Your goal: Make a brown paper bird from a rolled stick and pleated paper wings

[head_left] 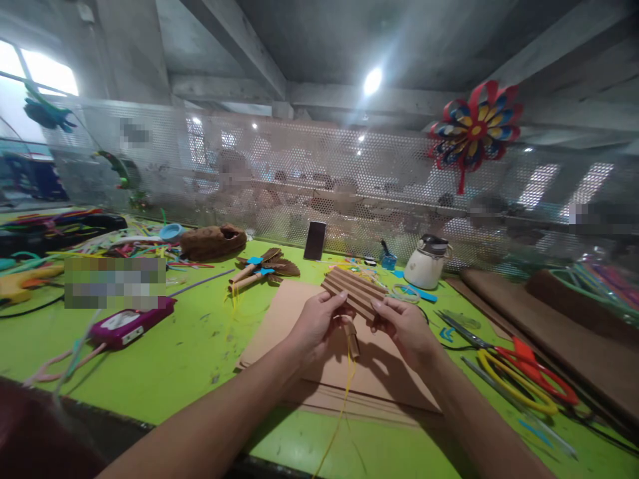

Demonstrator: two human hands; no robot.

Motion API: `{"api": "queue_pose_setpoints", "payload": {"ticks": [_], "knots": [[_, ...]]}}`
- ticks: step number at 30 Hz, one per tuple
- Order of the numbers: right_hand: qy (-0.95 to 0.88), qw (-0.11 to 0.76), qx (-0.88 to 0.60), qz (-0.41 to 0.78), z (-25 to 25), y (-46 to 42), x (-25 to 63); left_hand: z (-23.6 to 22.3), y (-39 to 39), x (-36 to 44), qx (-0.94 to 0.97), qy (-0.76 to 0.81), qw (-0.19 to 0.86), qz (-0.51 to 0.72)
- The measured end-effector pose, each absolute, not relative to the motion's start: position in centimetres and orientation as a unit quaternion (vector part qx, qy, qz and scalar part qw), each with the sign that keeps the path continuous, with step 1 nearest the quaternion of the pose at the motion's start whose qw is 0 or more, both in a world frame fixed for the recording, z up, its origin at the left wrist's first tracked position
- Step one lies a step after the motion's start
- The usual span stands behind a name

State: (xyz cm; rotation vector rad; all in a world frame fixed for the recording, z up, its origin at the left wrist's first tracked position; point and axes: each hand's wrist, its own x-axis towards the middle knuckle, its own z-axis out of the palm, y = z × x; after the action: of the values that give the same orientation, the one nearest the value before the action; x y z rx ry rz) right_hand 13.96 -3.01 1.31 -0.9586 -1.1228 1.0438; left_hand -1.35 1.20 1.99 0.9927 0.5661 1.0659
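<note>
Between my two hands is a pleated brown paper piece (355, 287), striped by its folds. My left hand (319, 326) is closed on its left side, thumb on top. My right hand (404, 329) pinches the right edge. Under the pleats hangs a short rolled brown paper tube (353, 340), close to my left fingers; whether they grip it too is hidden. Yellow string (344, 399) trails from it toward the table's front edge. Flat brown sheets (279, 319) lie stacked beneath my hands. Beyond them to the left lie finished-looking brown paper pieces (267, 266) with tubes and blue ties.
Scissors (529, 372) with red and yellow handles lie at right, before folded brown material (574, 339). A white jug (424, 263) and a propped phone (314, 241) stand at the back. At left are a purple box (132, 322) and colourful strips (140, 249).
</note>
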Motion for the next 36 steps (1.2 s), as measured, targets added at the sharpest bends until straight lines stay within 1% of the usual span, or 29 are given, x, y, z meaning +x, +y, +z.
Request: {"api": "queue_pose_setpoints", "payload": {"ticks": [13, 17, 21, 24, 26, 30, 36], "knots": [[-0.489, 0.619, -0.421, 0.448, 1.2, -2.9, 14.0, 1.9, 1.2, -1.3, 0.451, 0.259, 0.708, 0.478], [-0.512, 0.616, -0.445, 0.401, 1.0, -2.9, 14.2, 1.8, 1.6, -1.5, 0.431, 0.283, 0.702, 0.491], [-0.564, 0.592, -0.510, 0.266, 1.0, -2.9, 14.3, 1.9, 2.6, -1.9, 0.386, 0.346, 0.616, 0.593], [-0.584, 0.574, -0.529, 0.224, 1.1, -3.0, 14.2, 2.1, 2.8, -2.1, 0.390, 0.366, 0.574, 0.621], [-0.583, 0.575, -0.523, 0.235, 1.1, -3.0, 14.2, 2.1, 2.7, -2.0, 0.406, 0.370, 0.562, 0.618], [-0.563, 0.591, -0.494, 0.300, 1.0, -2.8, 14.3, 2.3, 2.4, -1.9, 0.455, 0.376, 0.515, 0.621], [-0.533, 0.597, -0.470, 0.372, 0.7, -2.6, 14.6, 2.6, 1.5, -2.0, 0.620, 0.327, 0.297, 0.648]]}}
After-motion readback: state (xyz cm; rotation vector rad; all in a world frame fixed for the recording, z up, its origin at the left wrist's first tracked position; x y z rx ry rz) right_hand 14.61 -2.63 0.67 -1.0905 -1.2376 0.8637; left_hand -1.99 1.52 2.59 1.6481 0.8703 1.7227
